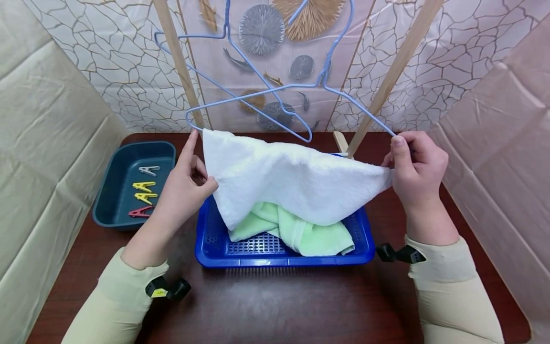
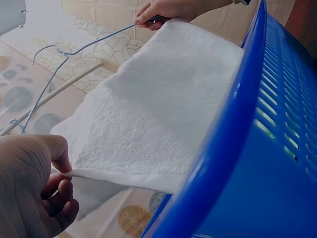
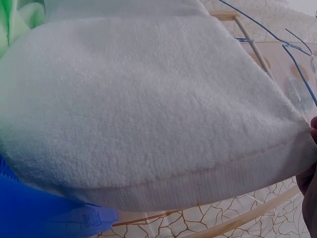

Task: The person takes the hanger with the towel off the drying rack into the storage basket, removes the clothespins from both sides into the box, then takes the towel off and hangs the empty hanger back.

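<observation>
A white towel (image 1: 283, 177) is stretched between both hands over the lower part of a blue wire hanger (image 1: 323, 81). At its left edge, my left hand (image 1: 182, 184) pinches the fabric between thumb and finger, as the left wrist view shows; the index finger reaches up to the hanger's left end. My right hand (image 1: 418, 167) holds the hanger's right end together with the towel's right corner. Part of the hanger is hidden behind the cloth. Below, a light green towel (image 1: 322, 239) lies crumpled in a blue plastic basket (image 1: 283, 262).
Behind hangs a second blue hanger (image 1: 227, 31), between a left wooden pole (image 1: 178, 62) and a right wooden pole (image 1: 395, 71). Left of the basket, a dark teal tray (image 1: 100, 200) contains a grey clothespin (image 1: 149, 170), two yellow clothespins (image 1: 144, 186) and a red clothespin (image 1: 140, 211).
</observation>
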`<state>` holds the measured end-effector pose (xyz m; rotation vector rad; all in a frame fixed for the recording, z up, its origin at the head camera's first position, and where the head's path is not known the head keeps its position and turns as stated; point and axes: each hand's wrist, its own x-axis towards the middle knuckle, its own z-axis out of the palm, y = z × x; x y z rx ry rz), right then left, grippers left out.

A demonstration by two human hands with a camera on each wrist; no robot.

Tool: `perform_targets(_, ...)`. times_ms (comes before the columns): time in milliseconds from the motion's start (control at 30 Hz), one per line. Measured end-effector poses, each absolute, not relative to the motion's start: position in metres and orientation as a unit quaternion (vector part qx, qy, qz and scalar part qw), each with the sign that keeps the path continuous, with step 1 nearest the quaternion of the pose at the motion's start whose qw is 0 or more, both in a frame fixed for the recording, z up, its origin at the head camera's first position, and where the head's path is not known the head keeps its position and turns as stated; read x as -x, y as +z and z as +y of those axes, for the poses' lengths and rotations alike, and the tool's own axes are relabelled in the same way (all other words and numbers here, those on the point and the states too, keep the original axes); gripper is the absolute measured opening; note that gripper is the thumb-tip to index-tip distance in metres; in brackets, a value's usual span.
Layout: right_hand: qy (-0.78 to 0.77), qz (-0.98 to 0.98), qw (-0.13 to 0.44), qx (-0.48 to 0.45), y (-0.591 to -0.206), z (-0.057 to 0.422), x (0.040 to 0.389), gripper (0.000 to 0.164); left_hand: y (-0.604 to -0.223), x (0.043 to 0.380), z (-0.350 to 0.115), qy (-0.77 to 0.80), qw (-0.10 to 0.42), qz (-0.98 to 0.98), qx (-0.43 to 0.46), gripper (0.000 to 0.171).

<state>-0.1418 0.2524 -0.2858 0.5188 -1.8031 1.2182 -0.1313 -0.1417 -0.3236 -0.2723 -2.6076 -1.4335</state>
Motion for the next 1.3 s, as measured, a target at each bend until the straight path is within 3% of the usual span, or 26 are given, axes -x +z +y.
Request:
perform_targets(567,0.475,-0.737,0.438,-0.199,-0.286,0.254,0.141,0.026,-0.331,0.128,-0.137,-0.461,0.047,-0.880,0.102,0.078)
perform_targets(1300,0.466,-0.741,0.453,-0.169,-0.285,0.253,0.138,0.022,-0.340,0.124,-0.133,-0.432,0.034,-0.893,0.122,0.073)
